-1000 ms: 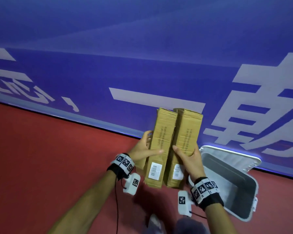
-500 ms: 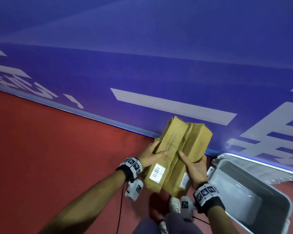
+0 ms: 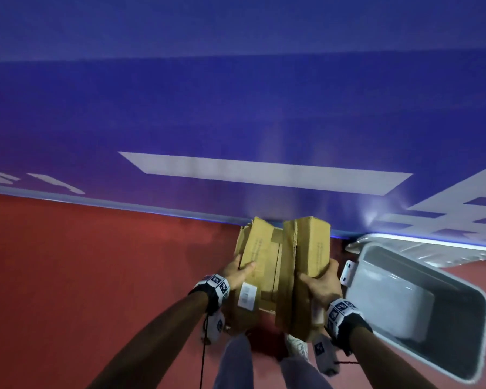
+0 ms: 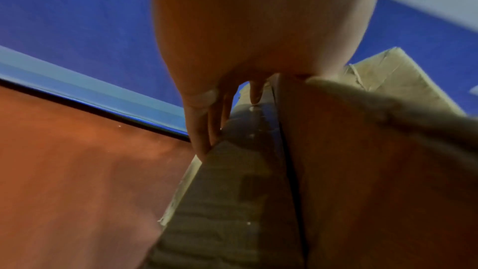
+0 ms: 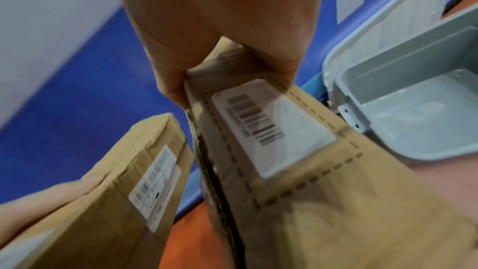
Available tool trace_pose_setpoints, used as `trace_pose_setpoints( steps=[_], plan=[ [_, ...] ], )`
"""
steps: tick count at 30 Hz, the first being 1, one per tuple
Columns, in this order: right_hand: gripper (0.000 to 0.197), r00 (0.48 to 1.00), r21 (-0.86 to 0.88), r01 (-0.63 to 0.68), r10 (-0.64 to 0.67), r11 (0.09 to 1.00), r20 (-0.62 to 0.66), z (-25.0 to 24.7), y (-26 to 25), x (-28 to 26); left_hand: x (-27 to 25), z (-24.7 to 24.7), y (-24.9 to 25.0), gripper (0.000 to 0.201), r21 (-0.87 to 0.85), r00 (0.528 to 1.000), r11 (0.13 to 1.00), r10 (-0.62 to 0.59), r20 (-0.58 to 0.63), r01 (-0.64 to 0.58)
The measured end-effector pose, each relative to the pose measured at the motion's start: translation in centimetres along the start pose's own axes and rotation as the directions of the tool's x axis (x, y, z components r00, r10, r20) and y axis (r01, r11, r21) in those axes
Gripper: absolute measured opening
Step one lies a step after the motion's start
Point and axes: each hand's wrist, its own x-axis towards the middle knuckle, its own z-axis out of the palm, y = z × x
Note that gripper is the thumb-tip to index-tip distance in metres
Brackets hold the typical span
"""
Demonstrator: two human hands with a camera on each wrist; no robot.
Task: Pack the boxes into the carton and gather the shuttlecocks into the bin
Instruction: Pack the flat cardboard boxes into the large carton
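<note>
I hold two long brown cardboard boxes upright above the red floor. My left hand grips the left box, thumb on its front face; in the left wrist view the fingers lie along its side. My right hand grips the right box, and its barcode label shows below my right hand. The left box stands beside it. More cardboard shows between the boxes; I cannot tell what it is. The grey bin stands open at the right. No shuttlecocks are in view.
A blue banner wall with white lettering runs close behind the boxes. The bin's lid leans against it. Red floor stretches to the left. My legs and shoes are directly below the boxes.
The two boxes, pressed side by side before, have come apart a little and sit lower and nearer to me. The bin now appears closer at the right.
</note>
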Motion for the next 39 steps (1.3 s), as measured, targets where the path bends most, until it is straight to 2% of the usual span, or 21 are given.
trace_pose_setpoints(
  steps=[2, 4, 5, 6, 8, 9, 11, 13, 17, 18, 22, 25, 27, 29, 30, 33, 35, 37, 39],
  plan=[
    [0.09, 0.998, -0.012, -0.056, 0.056, 0.998, -0.014, 1.7, 2.4, 2.7, 6.0, 1.4, -4.5, 0.104, 0.038, 0.998, 0.997, -0.063, 0.019, 0.063],
    [0.088, 0.994, -0.006, -0.103, 0.103, 0.995, -0.046, 3.7, 4.2, 4.8, 11.5, 3.1, -9.0, 0.112, 0.089, 0.997, 0.994, -0.071, 0.01, 0.069],
    [0.088, 0.99, -0.002, -0.128, 0.128, 0.992, -0.054, 5.0, 5.1, 6.1, 12.5, 3.5, -9.6, 0.113, 0.126, 0.998, 0.99, -0.057, 0.007, 0.056],
    [0.088, 0.989, 0.004, -0.139, 0.139, 0.99, -0.054, 6.3, 5.9, 7.2, 13.3, 3.7, -9.9, 0.109, 0.128, 0.998, 0.991, -0.05, 0.024, 0.046],
    [0.092, 0.984, 0.005, -0.163, 0.163, 0.987, -0.067, 9.2, 7.5, 10.1, 15.2, 4.0, -10.2, 0.082, 0.117, 0.995, 0.993, -0.032, 0.091, 0.021],
    [0.09, 0.983, -0.008, -0.172, 0.171, 0.985, -0.066, 10.7, 8.1, 11.6, 16.4, 4.2, -10.4, 0.069, 0.093, 0.993, 0.996, -0.021, 0.115, 0.01],
    [0.077, 0.987, -0.033, -0.155, 0.154, 0.987, -0.045, 13.6, 9.4, 15.0, 19.8, 4.8, -11.6, 0.06, 0.044, 0.989, 0.999, -0.002, 0.146, -0.005],
    [0.069, 0.989, -0.043, -0.148, 0.148, 0.988, 0.001, 16.7, 10.7, 18.6, 23.6, 5.7, -13.2, 0.063, 0.015, 0.985, 1.0, -0.014, 0.173, 0.011],
    [0.067, 0.985, -0.036, -0.16, 0.162, 0.986, 0.064, 21.9, 13.2, 25.2, 30.7, 7.9, -16.5, 0.093, -0.083, 0.972, 0.992, -0.072, 0.224, 0.092],
    [0.067, 0.982, -0.04, -0.169, 0.171, 0.985, 0.077, 22.8, 14.0, 26.8, 31.9, 8.2, -16.9, 0.092, -0.092, 0.972, 0.991, -0.076, 0.222, 0.098],
    [0.064, 0.974, -0.119, -0.17, 0.185, 0.978, 0.129, 26.2, 16.4, 31.3, 37.2, 8.9, -19.9, 0.058, -0.041, 0.991, 0.998, -0.041, 0.125, 0.047],
    [0.057, 0.969, -0.119, -0.16, 0.179, 0.98, 0.168, 27.8, 17.1, 33.2, 40.3, 9.2, -21.5, 0.051, -0.064, 0.992, 0.996, -0.062, 0.106, 0.069],
    [0.061, 0.976, -0.14, -0.147, 0.167, 0.979, 0.14, 28.5, 17.7, 34.5, 41.9, 9.4, -22.0, 0.041, -0.087, 0.995, 0.995, -0.031, 0.095, 0.039],
    [0.066, 0.979, -0.156, -0.145, 0.165, 0.977, 0.12, 28.9, 18.3, 35.9, 43.5, 9.4, -22.1, 0.049, -0.083, 0.997, 0.996, -0.009, 0.073, 0.016],
    [0.068, 0.98, -0.159, -0.143, 0.162, 0.977, 0.112, 29.2, 18.8, 36.8, 44.3, 9.4, -22.2, 0.054, -0.048, 0.998, 0.998, -0.025, 0.065, 0.028],
    [0.081, 0.981, -0.218, -0.112, 0.142, 0.97, 0.132, 30.1, 20.4, 38.6, 45.8, 10.2, -22.6, 0.053, 0.119, 0.995, 0.988, -0.095, -0.015, 0.096],
    [0.09, 0.97, -0.244, -0.105, 0.154, 0.964, 0.19, 30.6, 21.2, 39.7, 45.9, 11.2, -22.3, 0.074, 0.243, 0.994, 0.963, -0.11, -0.031, 0.114],
    [0.096, 0.944, -0.239, -0.121, 0.186, 0.963, 0.273, 31.4, 21.5, 40.3, 46.0, 12.0, -22.1, 0.091, 0.316, 0.997, 0.947, -0.072, 0.014, 0.064],
    [0.105, 0.927, -0.258, -0.115, 0.196, 0.959, 0.318, 32.3, 21.9, 41.0, 46.1, 12.5, -22.4, 0.098, 0.352, 0.991, 0.936, -0.05, 0.126, 0.003]
  ],
)
